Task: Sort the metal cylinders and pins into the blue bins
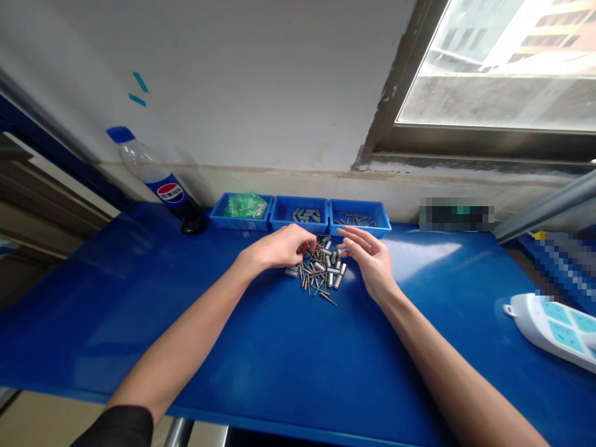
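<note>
Work surface: a blue table (pixel 279 354) set against a white wall, with a window (pixel 503 68) at the upper right.

Parts: a loose pile of small metal parts (pixel 320 268) lay on the table, just in front of the bins and between the two hands. It held short grey sleeves mixed with thin brass-coloured pins.

Left hand (pixel 279 247): the fingers were curled inward, with the fingertips down at the left edge of the pile and touching it. The curled fingers hid whether a part was pinched between them.

Right hand (pixel 371 259): it was spread loosely, palm turned inward toward the pile, fingers extended and slightly apart. It held nothing. The fingertips sat just beside the upper right edge of the pile.

Bins: three shallow blue bins stood in a row against the wall.
- The left bin (pixel 239 224) held a green bag.
- The middle bin (pixel 300 199) held grey pieces.
- The right bin (pixel 356 202) held brass-coloured pins.

Other items: a cola bottle (pixel 161 186) with a blue cap stood to the left of the bins. A white power strip (pixel 554 326) lay at the right edge of the table, well apart from the hands.
</note>
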{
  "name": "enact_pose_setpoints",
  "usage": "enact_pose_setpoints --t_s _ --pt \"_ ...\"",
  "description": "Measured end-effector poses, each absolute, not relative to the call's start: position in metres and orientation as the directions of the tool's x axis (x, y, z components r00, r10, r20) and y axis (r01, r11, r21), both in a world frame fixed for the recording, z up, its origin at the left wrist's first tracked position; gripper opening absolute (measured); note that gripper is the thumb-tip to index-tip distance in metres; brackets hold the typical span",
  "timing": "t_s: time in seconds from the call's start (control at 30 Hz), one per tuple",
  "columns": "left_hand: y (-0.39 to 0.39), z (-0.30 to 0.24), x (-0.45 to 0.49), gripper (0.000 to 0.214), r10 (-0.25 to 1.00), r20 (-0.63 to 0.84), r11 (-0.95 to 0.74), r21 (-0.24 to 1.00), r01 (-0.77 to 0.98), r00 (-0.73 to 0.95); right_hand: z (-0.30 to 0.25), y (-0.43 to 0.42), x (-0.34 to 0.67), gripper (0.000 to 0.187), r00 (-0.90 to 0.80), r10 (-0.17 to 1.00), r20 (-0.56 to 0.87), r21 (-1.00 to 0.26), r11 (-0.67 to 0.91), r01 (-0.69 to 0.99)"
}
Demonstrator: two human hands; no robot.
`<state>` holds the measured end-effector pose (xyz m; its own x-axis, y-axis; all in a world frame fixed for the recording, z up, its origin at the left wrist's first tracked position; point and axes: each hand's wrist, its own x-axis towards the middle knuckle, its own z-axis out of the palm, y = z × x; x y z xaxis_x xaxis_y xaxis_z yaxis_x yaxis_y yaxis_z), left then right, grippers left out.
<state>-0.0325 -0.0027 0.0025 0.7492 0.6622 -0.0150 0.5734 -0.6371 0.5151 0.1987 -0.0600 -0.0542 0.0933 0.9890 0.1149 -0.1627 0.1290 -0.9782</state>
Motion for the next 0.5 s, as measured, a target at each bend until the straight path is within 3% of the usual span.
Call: enact_pose_setpoints --t_s 0.27,0.4,0.5 --pt "-0.009 0.027 -0.029 0.016 0.719 0.162 -0.610 0.613 0.502 0.676 -0.054 -0.061 0.198 0.040 0.068 0.989 0.128 -0.985 0.134 -0.106" --pt "-0.012 0.033 -0.025 0.008 0.758 0.282 -0.572 0.720 0.393 0.588 -0.050 -0.063 0.195 0.038 0.036 0.990 0.139 -0.988 0.141 -0.066" --pt "-0.014 0.031 -0.022 0.007 0.791 0.293 -0.511 0.800 0.315 0.538 -0.048 -0.064 0.194 0.040 -0.018 0.994 0.104 -0.988 0.102 -0.113"
